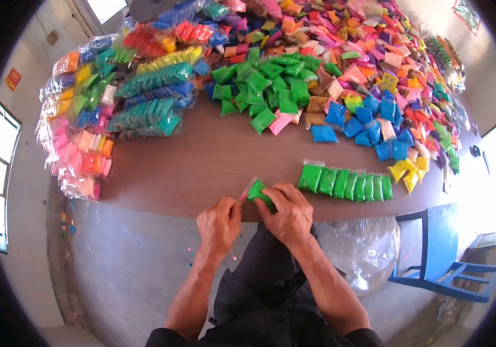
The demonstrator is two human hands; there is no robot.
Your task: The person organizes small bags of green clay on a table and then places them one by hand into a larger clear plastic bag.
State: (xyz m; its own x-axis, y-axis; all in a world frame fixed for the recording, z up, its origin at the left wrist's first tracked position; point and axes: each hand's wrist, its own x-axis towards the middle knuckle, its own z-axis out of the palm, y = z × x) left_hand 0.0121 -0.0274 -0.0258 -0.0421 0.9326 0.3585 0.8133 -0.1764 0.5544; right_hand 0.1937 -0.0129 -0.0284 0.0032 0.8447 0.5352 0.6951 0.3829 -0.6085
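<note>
A small green powder packet (pixel 256 191) lies at the near edge of the brown table (pixel 201 168). My right hand (pixel 288 214) covers and grips its right part. My left hand (pixel 220 222) pinches the packet's clear top strip at its left end. Just to the right, a row of several green packets (pixel 346 184) lies side by side, overlapping. A loose heap of green packets (pixel 265 87) sits farther back in the middle of the table.
Blue packets (pixel 363 121), yellow packets (pixel 407 170) and a wide spread of mixed colours (pixel 363 40) cover the back and right. Bagged bundles of packets (pixel 144 87) pile at the left. A clear plastic bag (pixel 363 246) and a blue stool (pixel 441 254) stand below the table's edge.
</note>
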